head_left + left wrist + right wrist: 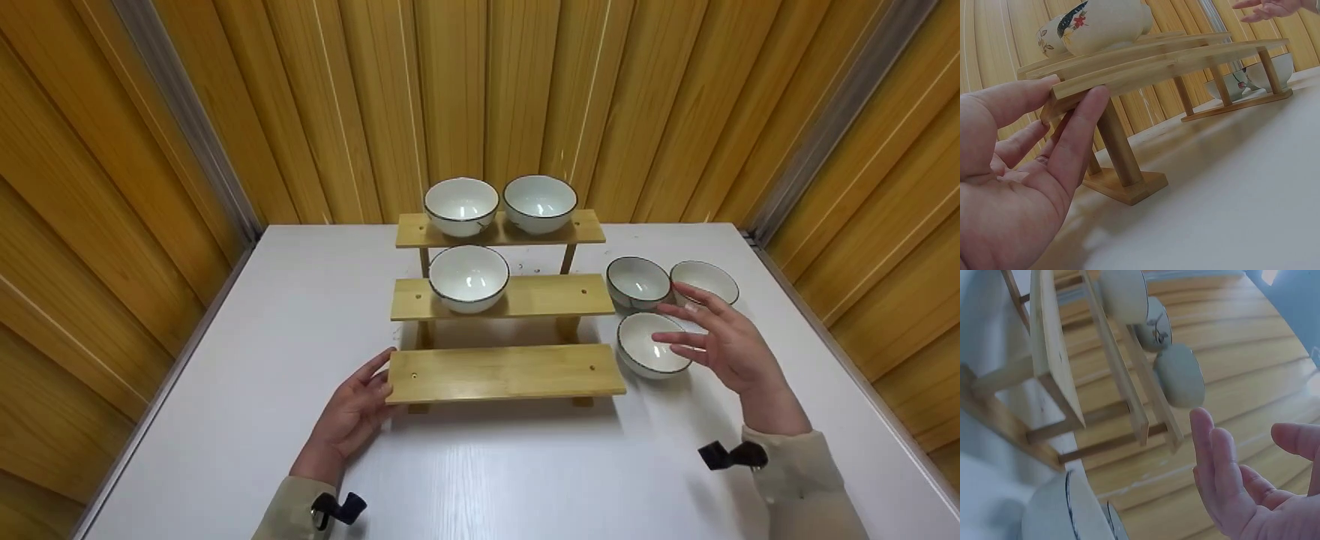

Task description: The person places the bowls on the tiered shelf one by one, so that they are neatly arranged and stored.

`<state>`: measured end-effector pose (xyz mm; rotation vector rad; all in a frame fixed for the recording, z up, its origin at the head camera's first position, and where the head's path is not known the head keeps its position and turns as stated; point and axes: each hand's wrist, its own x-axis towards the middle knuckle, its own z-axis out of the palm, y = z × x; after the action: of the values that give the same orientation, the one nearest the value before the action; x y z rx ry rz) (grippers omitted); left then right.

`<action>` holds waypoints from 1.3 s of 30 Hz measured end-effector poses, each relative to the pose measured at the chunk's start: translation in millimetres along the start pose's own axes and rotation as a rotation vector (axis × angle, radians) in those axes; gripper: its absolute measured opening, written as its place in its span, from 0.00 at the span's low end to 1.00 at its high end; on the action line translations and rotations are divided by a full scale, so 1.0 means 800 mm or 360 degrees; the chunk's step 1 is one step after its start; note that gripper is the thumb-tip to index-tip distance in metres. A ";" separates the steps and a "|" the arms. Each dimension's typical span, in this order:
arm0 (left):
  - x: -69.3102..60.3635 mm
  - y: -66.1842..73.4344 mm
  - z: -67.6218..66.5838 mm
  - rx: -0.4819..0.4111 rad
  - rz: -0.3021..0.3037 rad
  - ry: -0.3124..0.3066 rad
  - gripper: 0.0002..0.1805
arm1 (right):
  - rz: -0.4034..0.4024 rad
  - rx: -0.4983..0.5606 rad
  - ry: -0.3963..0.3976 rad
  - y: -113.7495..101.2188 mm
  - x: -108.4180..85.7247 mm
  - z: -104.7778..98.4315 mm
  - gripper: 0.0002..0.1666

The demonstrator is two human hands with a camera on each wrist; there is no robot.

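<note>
A three-tier wooden stand [506,375] stands on the table. My left hand [351,414] holds the left end of its lowest board, with fingers above and below the edge in the left wrist view. Two white bowls with dark rims, a left one [462,208] and a right one [540,205], sit on the top tier. A third bowl [469,279] sits at the left of the middle tier. My right hand [731,341] hovers with fingers spread over bowls at the stand's right: a near bowl [645,349], a back-left bowl [637,281] and a back-right bowl [709,279].
The white table [480,480] is bounded by wood-patterned walls [480,97] at the back and both sides. Metal corner posts [191,112] rise at the back corners. Black clips [337,508] are on both sleeve cuffs.
</note>
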<state>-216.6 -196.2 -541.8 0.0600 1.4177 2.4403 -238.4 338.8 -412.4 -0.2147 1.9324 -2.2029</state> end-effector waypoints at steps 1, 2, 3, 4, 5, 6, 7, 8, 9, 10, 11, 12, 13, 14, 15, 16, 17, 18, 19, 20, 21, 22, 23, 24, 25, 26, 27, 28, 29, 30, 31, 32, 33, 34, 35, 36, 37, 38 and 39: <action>0.000 0.000 0.000 0.0008 -0.0002 -0.0001 0.39 | 0.0005 -0.0008 0.0014 0.002 -0.003 -0.006 0.17; 0.000 0.000 0.000 0.0014 -0.0005 0.0000 0.39 | 0.0014 -0.0009 0.0026 0.004 -0.007 -0.012 0.17; 0.000 0.000 0.000 0.0020 -0.0007 0.0001 0.39 | 0.0022 -0.0021 0.0040 0.006 -0.010 -0.017 0.17; 0.000 0.000 0.000 0.0023 -0.0010 0.0003 0.38 | 0.0030 -0.0032 0.0059 0.008 -0.013 -0.023 0.16; 0.000 0.000 0.000 0.0023 -0.0013 0.0005 0.38 | 0.0039 -0.0036 0.0082 0.010 -0.016 -0.029 0.16; 0.000 0.000 0.000 0.0023 -0.0013 0.0006 0.38 | 0.0051 -0.0050 0.0111 0.011 -0.019 -0.034 0.16; 0.000 0.000 -0.001 0.0017 -0.0014 0.0003 0.38 | 0.0063 -0.0057 0.0140 0.013 -0.023 -0.040 0.16; 0.001 0.000 -0.001 0.0013 -0.0014 0.0000 0.38 | 0.0076 -0.0065 0.0165 0.015 -0.026 -0.045 0.17; 0.001 0.000 0.000 0.0009 -0.0012 -0.0005 0.38 | 0.0093 -0.0089 0.0193 0.016 -0.029 -0.051 0.17; 0.001 0.000 -0.001 -0.0003 -0.0013 -0.0009 0.38 | 0.0117 -0.0116 0.0216 0.018 -0.031 -0.056 0.18; 0.001 0.000 -0.001 -0.0011 -0.0012 -0.0011 0.38 | 0.0143 -0.0145 0.0236 0.020 -0.033 -0.060 0.19; 0.001 0.000 -0.001 -0.0017 -0.0012 -0.0014 0.38 | 0.0172 -0.0172 0.0252 0.022 -0.035 -0.065 0.20; 0.001 0.000 -0.001 -0.0028 -0.0015 -0.0014 0.38 | 0.0200 -0.0201 0.0266 0.025 -0.036 -0.069 0.21; 0.001 0.001 -0.001 -0.0031 -0.0016 -0.0013 0.38 | 0.0227 -0.0234 0.0280 0.027 -0.036 -0.072 0.22; 0.001 0.001 -0.001 -0.0038 -0.0019 -0.0010 0.38 | 0.0253 -0.0273 0.0293 0.030 -0.036 -0.075 0.24; 0.000 0.001 -0.001 -0.0038 -0.0021 -0.0008 0.38 | 0.0276 -0.0307 0.0296 0.032 -0.035 -0.078 0.28; 0.000 0.001 -0.001 -0.0036 -0.0022 -0.0005 0.38 | 0.0304 -0.0345 0.0304 0.035 -0.034 -0.080 0.31; 0.000 0.001 -0.001 -0.0035 -0.0024 -0.0002 0.38 | 0.0334 -0.0381 0.0308 0.038 -0.033 -0.083 0.34; 0.000 0.001 -0.001 -0.0032 -0.0025 -0.0002 0.38 | 0.0367 -0.0420 0.0307 0.041 -0.031 -0.084 0.38; 0.000 0.001 -0.001 -0.0028 -0.0025 -0.0003 0.38 | 0.0405 -0.0448 0.0299 0.044 -0.030 -0.086 0.42; 0.000 0.001 -0.001 -0.0026 -0.0026 -0.0003 0.38 | 0.0445 -0.0469 0.0284 0.047 -0.028 -0.087 0.45; 0.000 0.000 -0.001 -0.0020 -0.0024 -0.0003 0.38 | 0.0480 -0.0473 0.0257 0.051 -0.025 -0.088 0.47; 0.000 0.000 -0.001 -0.0019 -0.0022 -0.0002 0.38 | 0.0517 -0.0460 0.0236 0.054 -0.023 -0.089 0.48; 0.000 0.000 0.000 -0.0020 -0.0021 -0.0004 0.38 | 0.0545 -0.0428 0.0209 0.057 -0.021 -0.089 0.49; 0.000 0.000 0.000 -0.0025 -0.0020 -0.0006 0.38 | 0.0569 -0.0387 0.0180 0.060 -0.019 -0.089 0.48; 0.000 0.000 -0.001 -0.0020 -0.0016 -0.0012 0.38 | 0.0582 -0.0344 0.0153 0.063 -0.017 -0.089 0.48; 0.000 0.000 -0.001 -0.0015 -0.0011 -0.0018 0.38 | 0.0585 -0.0298 0.0121 0.067 -0.015 -0.090 0.46; 0.000 -0.001 -0.001 -0.0014 -0.0009 -0.0023 0.38 | 0.0586 -0.0253 0.0093 0.069 -0.013 -0.090 0.45; 0.000 -0.001 -0.001 -0.0012 -0.0006 -0.0030 0.38 | 0.0586 -0.0220 0.0072 0.072 -0.012 -0.090 0.43; 0.000 -0.001 -0.001 -0.0017 -0.0006 -0.0034 0.38 | 0.0582 -0.0192 0.0057 0.075 -0.011 -0.089 0.41; 0.000 -0.001 -0.002 -0.0017 -0.0006 -0.0037 0.38 | 0.0578 -0.0168 0.0042 0.078 -0.009 -0.089 0.39; 0.000 -0.001 -0.002 -0.0011 -0.0002 -0.0039 0.38 | 0.0570 -0.0152 0.0035 0.080 -0.007 -0.088 0.38; 0.000 -0.001 -0.002 -0.0015 -0.0003 -0.0035 0.38 | 0.0565 -0.0137 0.0024 0.082 -0.005 -0.088 0.37; 0.000 -0.001 -0.002 -0.0021 -0.0006 -0.0030 0.38 | 0.0562 -0.0127 0.0024 0.085 -0.003 -0.087 0.35; 0.000 -0.001 -0.002 -0.0023 -0.0006 -0.0027 0.38 | 0.0555 -0.0122 0.0024 0.087 -0.001 -0.085 0.35; 0.000 -0.001 -0.002 -0.0026 -0.0007 -0.0022 0.38 | 0.0548 -0.0107 0.0035 0.089 0.001 -0.084 0.35; 0.000 -0.001 -0.002 -0.0021 -0.0007 -0.0020 0.38 | 0.0544 -0.0092 0.0040 0.090 0.003 -0.083 0.34; 0.000 -0.001 -0.002 -0.0020 -0.0008 -0.0014 0.38 | 0.0537 -0.0080 0.0046 0.092 0.004 -0.082 0.35; 0.000 -0.001 -0.002 -0.0024 -0.0011 -0.0010 0.38 | 0.0533 -0.0065 0.0049 0.094 0.006 -0.081 0.35</action>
<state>-217.0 -197.2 -543.5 0.0589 1.3945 2.4431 -254.1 390.7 -495.5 0.1297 1.8706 -1.9599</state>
